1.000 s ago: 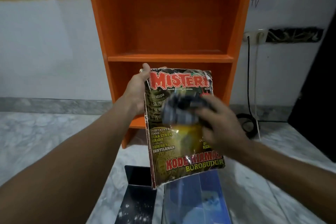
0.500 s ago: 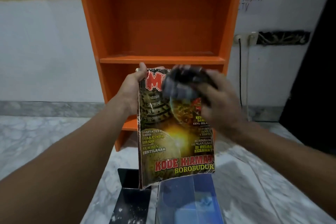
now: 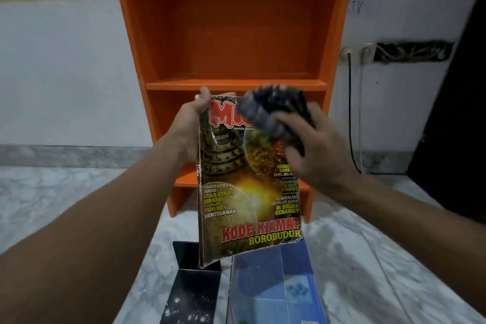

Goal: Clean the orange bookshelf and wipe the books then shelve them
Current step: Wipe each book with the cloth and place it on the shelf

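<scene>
The orange bookshelf (image 3: 231, 34) stands against the wall ahead, and the shelves I can see hold nothing. My left hand (image 3: 189, 126) grips the spine edge of a worn magazine (image 3: 244, 192) held upright in front of the lower shelf. A crumpled dark grey cloth (image 3: 273, 113) is bunched in my right hand (image 3: 310, 150), which presses it on the magazine's top right corner over the red title. Motion blurs the cloth.
On the marble floor (image 3: 79, 205) below the magazine lie a black book (image 3: 192, 294) and a blue book (image 3: 276, 284). A wall socket with cables (image 3: 355, 52) is right of the shelf. A dark panel (image 3: 460, 113) stands at far right.
The cloth in my right hand has moved from the middle of the cover up to the top, over the title. The magazine has stayed in my left hand.
</scene>
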